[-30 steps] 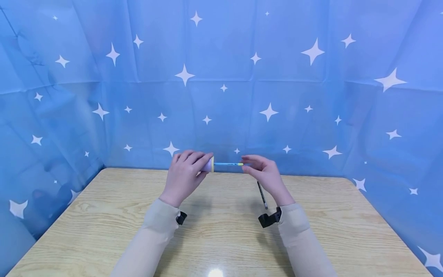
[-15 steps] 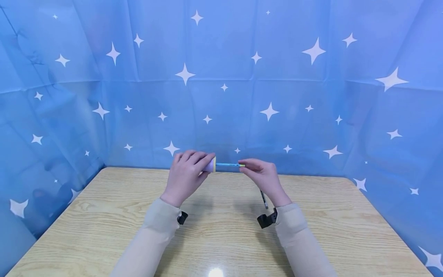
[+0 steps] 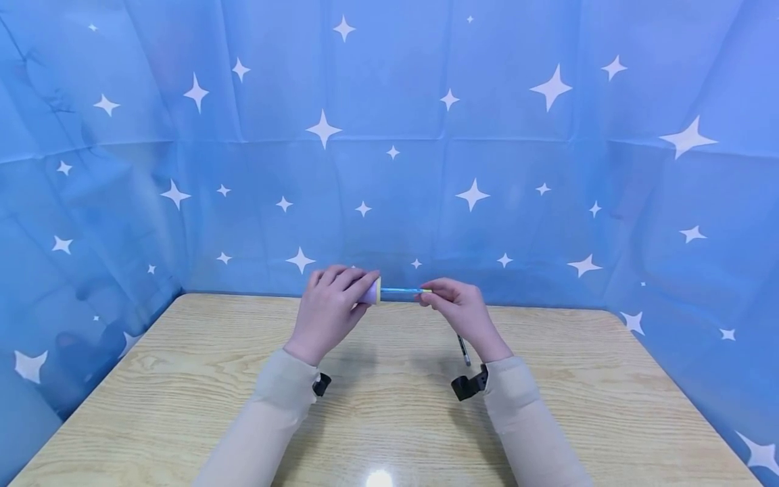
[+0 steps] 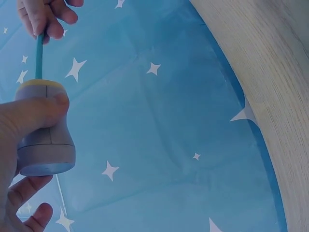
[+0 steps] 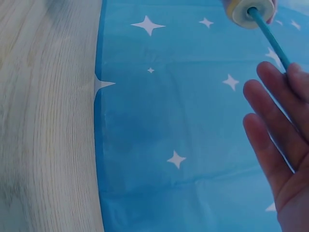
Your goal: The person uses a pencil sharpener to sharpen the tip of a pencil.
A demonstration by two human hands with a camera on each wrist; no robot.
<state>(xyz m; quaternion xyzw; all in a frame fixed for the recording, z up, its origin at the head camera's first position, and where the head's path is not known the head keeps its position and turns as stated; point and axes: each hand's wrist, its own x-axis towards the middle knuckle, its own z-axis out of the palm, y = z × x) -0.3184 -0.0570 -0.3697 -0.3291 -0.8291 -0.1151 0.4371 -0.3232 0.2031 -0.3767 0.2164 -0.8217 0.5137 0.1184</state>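
In the head view my left hand grips a lavender pencil sharpener with a yellow rim, held sideways above the table's far edge. A blue pencil runs from the sharpener's end toward the right. My right hand pinches the pencil's yellow far end between thumb and fingers. The left wrist view shows the thumb across the waisted body of the sharpener. From the right wrist, the pencil enters a round hole in the sharpener's end face; its point is hidden inside.
A dark pencil lies on the wood-grain table, partly hidden behind the right wrist. Black wrist cameras sit at both cuffs. A blue star-printed curtain hangs behind and along both sides of the table.
My right fingers, spread loosely around the pencil's end a second ago, have come together and now pinch it. The sharpener has shifted slightly right with my left hand.
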